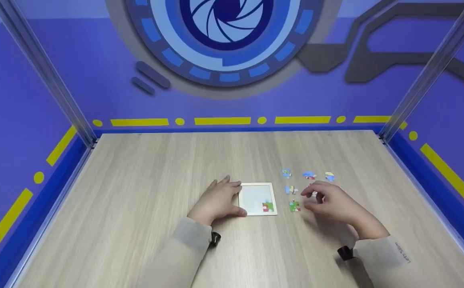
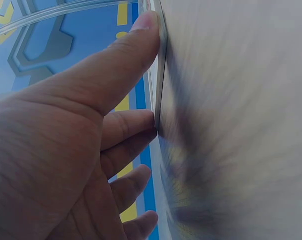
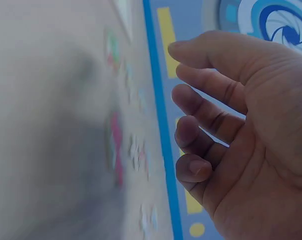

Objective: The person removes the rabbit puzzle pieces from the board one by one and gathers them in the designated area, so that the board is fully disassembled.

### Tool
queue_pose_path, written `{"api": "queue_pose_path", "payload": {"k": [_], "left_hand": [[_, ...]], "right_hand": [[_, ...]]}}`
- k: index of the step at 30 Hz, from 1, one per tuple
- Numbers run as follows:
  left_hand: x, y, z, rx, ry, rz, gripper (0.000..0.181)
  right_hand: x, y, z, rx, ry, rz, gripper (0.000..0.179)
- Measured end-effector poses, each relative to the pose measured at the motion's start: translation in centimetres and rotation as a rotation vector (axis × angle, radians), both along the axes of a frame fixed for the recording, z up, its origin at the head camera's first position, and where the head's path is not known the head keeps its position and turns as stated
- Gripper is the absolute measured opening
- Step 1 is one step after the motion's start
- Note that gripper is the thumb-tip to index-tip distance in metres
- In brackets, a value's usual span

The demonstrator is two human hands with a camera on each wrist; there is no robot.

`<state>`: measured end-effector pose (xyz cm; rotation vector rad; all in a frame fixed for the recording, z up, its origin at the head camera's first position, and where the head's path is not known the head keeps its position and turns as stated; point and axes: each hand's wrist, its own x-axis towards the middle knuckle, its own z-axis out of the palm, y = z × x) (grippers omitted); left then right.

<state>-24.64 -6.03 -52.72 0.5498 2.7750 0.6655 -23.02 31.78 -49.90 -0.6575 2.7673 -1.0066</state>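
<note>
My left hand [image 1: 218, 200] lies along the left side of a small, pale-rimmed puzzle tray [image 1: 274, 200]. Its thumb touches the near left corner and a finger reaches the far left corner; the left wrist view shows these fingers [image 2: 128, 125] fairly straight against the tray's edge. In the tray's near right corner sits a green and red puzzle piece [image 1: 268, 207]. My right hand [image 1: 334, 203] hovers over the loose pieces with thumb and fingers apart and slightly bent, nothing between them. Beside its fingertips lies a green puzzle piece [image 1: 294, 206]. The hand partly hides other pieces below.
Right of the tray lie several more jigsaw pieces, among them a blue one [image 1: 286, 173], a blue and red one [image 1: 309, 175], a yellow and blue one [image 1: 329, 176] and a light blue one [image 1: 291, 190]. Blue panels [image 1: 232, 108] wall the wooden table [image 1: 155, 160].
</note>
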Motion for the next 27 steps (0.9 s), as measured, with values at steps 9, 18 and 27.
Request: {"api": "queue_pose_path", "payload": {"k": [9, 18, 27], "left_hand": [[0.0, 0.0, 0.1, 0.001, 0.002, 0.001, 0.090], [0.2, 0.1, 0.0, 0.002, -0.001, 0.005, 0.088], [0.1, 0.0, 0.1, -0.006, 0.009, -0.002, 0.088]], "right_hand": [[0.1, -4.5, 1.2, -0.162, -0.085, -0.006, 0.026], [0.4, -8.6, 1.3, -0.266, -0.115, -0.045, 0.030], [0.5, -10.4, -0.6, -0.234, -0.166, -0.096, 0.043]]}}
